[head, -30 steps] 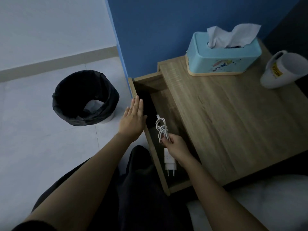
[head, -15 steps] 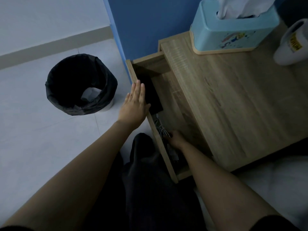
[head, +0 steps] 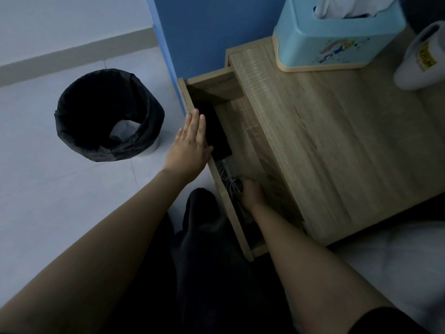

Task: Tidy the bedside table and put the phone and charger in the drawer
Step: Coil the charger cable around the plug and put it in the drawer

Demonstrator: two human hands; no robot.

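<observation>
The wooden bedside table (head: pixel 337 145) has its drawer (head: pixel 240 239) pulled out to the left. A dark phone (head: pixel 216 133) lies flat inside the drawer at its far end. The white charger cable (head: pixel 228 178) lies coiled on the drawer floor nearer me. My right hand (head: pixel 250 191) is low inside the drawer, fingers against the cable; the plug is hidden under my hand and in shadow. My left hand (head: pixel 190 145) rests flat with fingers straight against the outer face of the drawer front.
A light blue tissue box (head: pixel 337 37) and a white mug (head: pixel 421 59) on its side sit at the back of the tabletop. A black-lined waste bin (head: pixel 108 116) stands on the tiled floor to the left. White bedding (head: pixel 397 268) lies bottom right.
My right hand has lowered the charger from above the drawer down onto the drawer floor. My left hand has stayed on the drawer front. My view has shifted closer and lower.
</observation>
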